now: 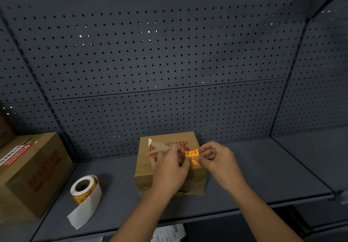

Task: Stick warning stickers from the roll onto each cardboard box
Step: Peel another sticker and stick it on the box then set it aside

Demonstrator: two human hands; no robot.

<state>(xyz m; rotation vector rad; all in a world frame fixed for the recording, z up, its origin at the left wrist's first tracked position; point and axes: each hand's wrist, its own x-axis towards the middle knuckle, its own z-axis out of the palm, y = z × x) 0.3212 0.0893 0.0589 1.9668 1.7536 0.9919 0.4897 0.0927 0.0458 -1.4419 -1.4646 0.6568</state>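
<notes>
Item 1. Cardboard box (195, 182): brown, red lettering on top, clear tape across the lid; stands on the shelf (254, 175) at centre, its back close to the pegboard (169, 53)

Item 2. Warning sticker (192, 156): orange-yellow with red print, held over the box top toward its 3 o'clock edge; whether it already touches the cardboard cannot be told

Item 3. Left hand (169, 166): over the box lid, fingers curled, fingertips pinching the sticker at its 9 o'clock edge

Item 4. Right hand (216, 158): at 3 o'clock of the sticker, thumb and forefinger pinching its near right edge, the other fingers curled in

Item 5. Sticker roll (85, 189): on the shelf at 9 o'clock of the box, well apart from it, hollow core facing up and toward the viewer; a white backing strip (84, 213) trails from it toward 6 o'clock, down to the shelf's front edge

Item 6. Second cardboard box (33, 174): larger, at 9 o'clock beyond the roll, red lettering on its side; a red and white label (16, 154) lies on its top

Item 7. Printed papers (167, 233): white sheets at 6 o'clock, below the shelf's front edge, partly hidden by the left forearm
</notes>
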